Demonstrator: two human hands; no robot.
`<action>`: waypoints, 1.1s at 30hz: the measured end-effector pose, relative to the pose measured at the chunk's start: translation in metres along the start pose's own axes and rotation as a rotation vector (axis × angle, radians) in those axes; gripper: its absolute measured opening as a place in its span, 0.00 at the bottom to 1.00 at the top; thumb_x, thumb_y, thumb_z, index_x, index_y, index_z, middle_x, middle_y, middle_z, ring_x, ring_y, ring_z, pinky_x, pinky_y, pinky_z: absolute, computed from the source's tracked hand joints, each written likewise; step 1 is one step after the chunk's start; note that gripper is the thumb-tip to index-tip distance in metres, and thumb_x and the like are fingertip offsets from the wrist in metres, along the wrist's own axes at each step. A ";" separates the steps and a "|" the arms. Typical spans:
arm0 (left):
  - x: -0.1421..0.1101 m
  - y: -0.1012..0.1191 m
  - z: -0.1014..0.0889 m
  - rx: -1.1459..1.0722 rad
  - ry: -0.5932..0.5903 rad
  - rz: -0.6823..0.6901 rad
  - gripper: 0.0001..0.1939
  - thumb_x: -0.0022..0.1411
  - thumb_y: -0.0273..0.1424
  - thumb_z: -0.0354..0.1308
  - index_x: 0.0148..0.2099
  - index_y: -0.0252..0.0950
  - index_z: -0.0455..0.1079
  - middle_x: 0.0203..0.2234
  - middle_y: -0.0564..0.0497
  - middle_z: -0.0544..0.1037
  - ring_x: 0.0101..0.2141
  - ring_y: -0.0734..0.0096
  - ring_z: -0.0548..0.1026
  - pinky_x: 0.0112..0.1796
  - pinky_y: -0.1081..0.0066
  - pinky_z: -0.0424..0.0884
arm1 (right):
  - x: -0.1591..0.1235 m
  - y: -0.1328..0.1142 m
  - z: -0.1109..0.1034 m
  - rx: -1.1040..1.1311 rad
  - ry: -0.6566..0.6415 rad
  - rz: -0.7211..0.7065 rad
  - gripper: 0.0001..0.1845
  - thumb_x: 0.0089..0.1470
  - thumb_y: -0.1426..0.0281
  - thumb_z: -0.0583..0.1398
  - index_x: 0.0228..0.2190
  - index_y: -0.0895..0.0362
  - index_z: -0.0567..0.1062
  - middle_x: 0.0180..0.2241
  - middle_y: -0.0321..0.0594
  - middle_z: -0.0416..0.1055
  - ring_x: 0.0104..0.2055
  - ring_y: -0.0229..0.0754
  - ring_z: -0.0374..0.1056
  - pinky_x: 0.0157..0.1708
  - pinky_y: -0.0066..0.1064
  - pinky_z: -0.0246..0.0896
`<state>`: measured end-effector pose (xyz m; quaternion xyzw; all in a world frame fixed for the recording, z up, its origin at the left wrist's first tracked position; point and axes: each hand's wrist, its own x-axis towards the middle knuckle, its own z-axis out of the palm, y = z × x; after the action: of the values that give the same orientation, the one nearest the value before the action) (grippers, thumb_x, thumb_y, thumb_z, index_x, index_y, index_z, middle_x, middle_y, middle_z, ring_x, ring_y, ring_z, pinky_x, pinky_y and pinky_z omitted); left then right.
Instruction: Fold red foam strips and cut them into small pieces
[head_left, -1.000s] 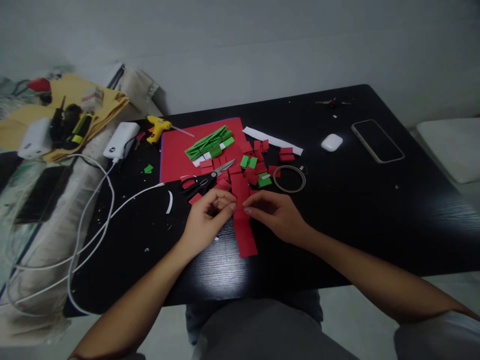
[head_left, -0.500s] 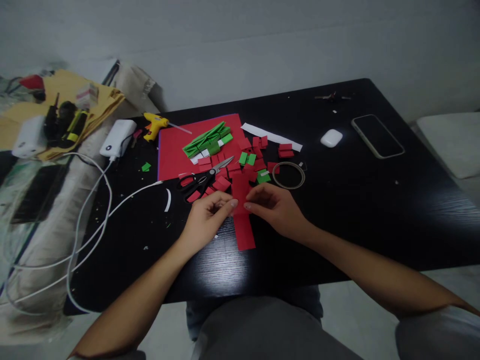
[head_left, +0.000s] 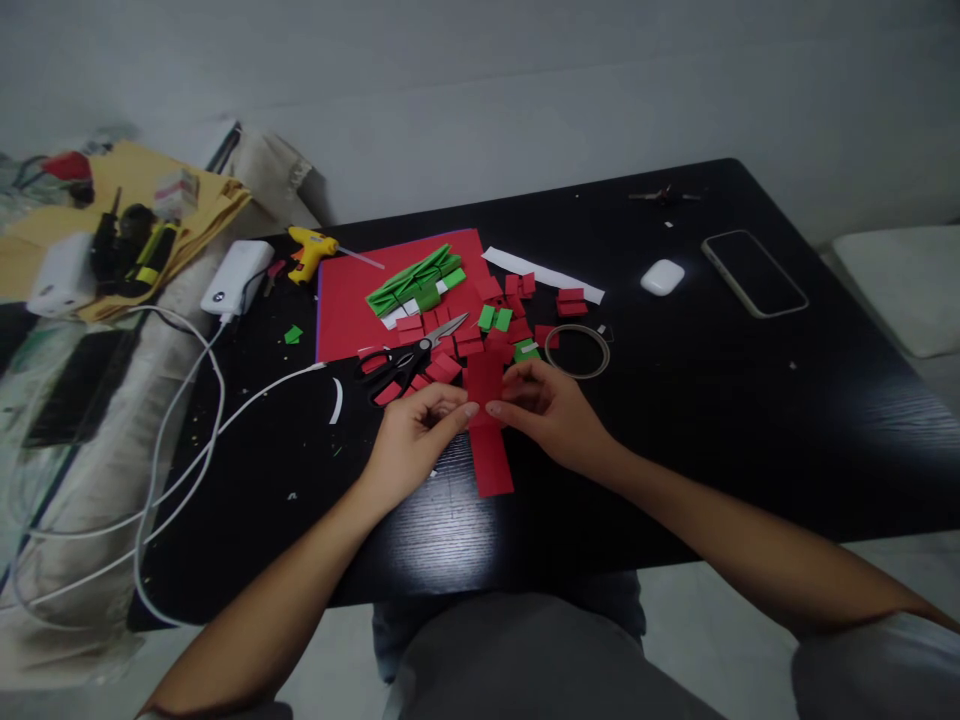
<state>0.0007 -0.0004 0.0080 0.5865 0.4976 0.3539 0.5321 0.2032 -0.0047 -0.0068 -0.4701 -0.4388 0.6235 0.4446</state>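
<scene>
While the red strip (head_left: pixel 491 465) between the hands is showing a darker upper part than a second ago, the left hand (head_left: pixel 411 430) and right hand (head_left: pixel 561 422) are bringing their thumbs closer across it, so it is probably being bent there. Each grip is narrowing onto one side, though fingers behind are partly hidden. Scissors (head_left: pixel 425 344) and ring (head_left: pixel 577 376) are bordering the far side; desk (head_left: pixel 637 480) is stretching rightward and nearward.
</scene>
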 end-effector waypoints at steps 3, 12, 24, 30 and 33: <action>0.000 0.000 0.001 -0.013 -0.004 -0.008 0.10 0.61 0.37 0.67 0.38 0.34 0.78 0.24 0.53 0.77 0.27 0.72 0.74 0.31 0.73 0.69 | 0.001 -0.002 0.000 -0.004 -0.048 0.037 0.19 0.44 0.61 0.76 0.34 0.55 0.78 0.30 0.35 0.79 0.30 0.39 0.76 0.34 0.31 0.73; -0.001 -0.002 0.005 -0.051 0.028 -0.020 0.12 0.62 0.39 0.67 0.39 0.34 0.77 0.26 0.53 0.77 0.28 0.73 0.73 0.32 0.73 0.68 | 0.000 -0.005 0.000 0.012 -0.069 0.068 0.18 0.43 0.56 0.76 0.28 0.56 0.81 0.29 0.35 0.80 0.31 0.40 0.77 0.37 0.34 0.77; -0.003 -0.002 0.004 0.004 0.036 0.013 0.11 0.62 0.37 0.67 0.40 0.34 0.77 0.27 0.52 0.78 0.28 0.73 0.73 0.32 0.72 0.68 | 0.000 -0.007 -0.001 0.019 -0.093 0.089 0.19 0.44 0.56 0.76 0.30 0.57 0.82 0.30 0.35 0.79 0.32 0.38 0.76 0.39 0.32 0.75; -0.003 -0.001 0.004 0.016 0.014 0.022 0.09 0.62 0.36 0.67 0.40 0.35 0.76 0.28 0.52 0.79 0.29 0.71 0.74 0.34 0.71 0.70 | 0.001 -0.004 -0.003 0.005 -0.105 0.098 0.18 0.45 0.56 0.75 0.30 0.56 0.82 0.31 0.36 0.80 0.33 0.39 0.76 0.40 0.34 0.75; -0.003 -0.001 0.004 0.011 -0.001 0.020 0.09 0.63 0.35 0.66 0.41 0.35 0.76 0.30 0.50 0.80 0.32 0.69 0.77 0.36 0.70 0.73 | 0.001 -0.004 -0.003 -0.009 -0.117 0.072 0.17 0.46 0.56 0.75 0.31 0.55 0.82 0.32 0.37 0.81 0.35 0.42 0.77 0.42 0.36 0.75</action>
<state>0.0033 -0.0039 0.0066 0.5945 0.4934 0.3563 0.5256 0.2068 -0.0022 -0.0041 -0.4503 -0.4497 0.6637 0.3931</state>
